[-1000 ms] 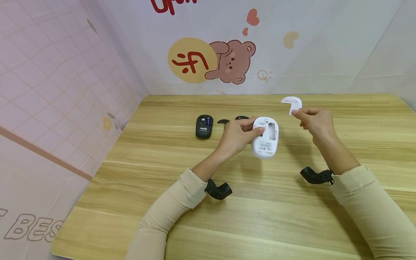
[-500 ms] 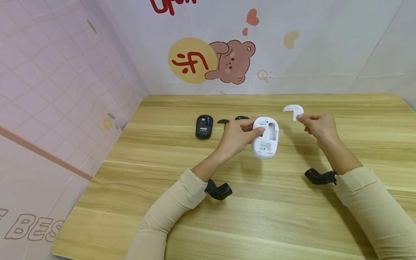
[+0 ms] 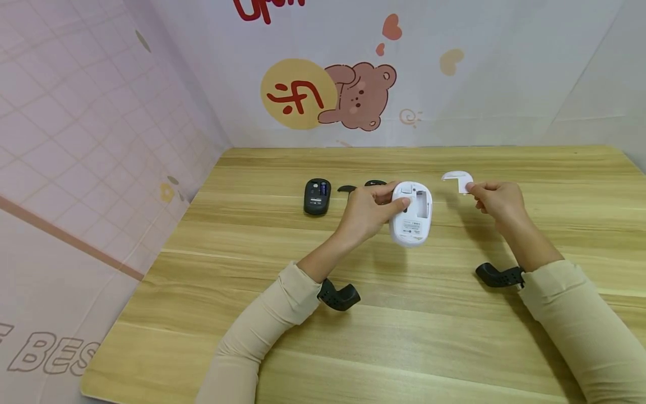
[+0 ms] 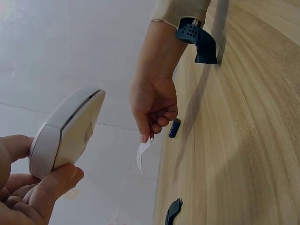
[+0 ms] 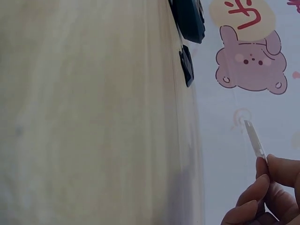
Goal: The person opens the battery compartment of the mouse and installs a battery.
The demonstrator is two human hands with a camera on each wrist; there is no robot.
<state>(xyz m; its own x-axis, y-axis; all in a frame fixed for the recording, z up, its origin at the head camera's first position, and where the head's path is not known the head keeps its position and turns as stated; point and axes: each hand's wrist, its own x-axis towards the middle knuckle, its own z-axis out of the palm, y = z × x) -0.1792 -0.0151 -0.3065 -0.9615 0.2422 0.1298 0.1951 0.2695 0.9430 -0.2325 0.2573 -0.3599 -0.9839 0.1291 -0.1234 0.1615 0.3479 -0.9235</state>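
My left hand point(image 3: 370, 210) holds a white computer mouse point(image 3: 411, 227) above the table, its underside turned toward the head camera. The battery compartment in that underside is uncovered, and no battery shows in it. To the right, apart from the mouse, my right hand point(image 3: 499, 205) pinches a white battery cover point(image 3: 461, 180) between thumb and fingers. The left wrist view shows the mouse point(image 4: 65, 131) side-on in the left fingers. In the right wrist view the cover point(image 5: 255, 139) appears edge-on, sticking out from the fingertips.
A black mouse point(image 3: 316, 202) lies underside up on the wooden table point(image 3: 227, 241), a blue battery point(image 3: 323, 189) in it. A black cover point(image 3: 346, 188) and another black piece point(image 3: 375, 183) lie partly behind my left hand. The left wrist view shows a loose blue battery point(image 4: 174, 128).
My right hand has moved slightly right and toward me, lowering in the head view with the white battery cover. The left hand and white mouse stay almost where they were.
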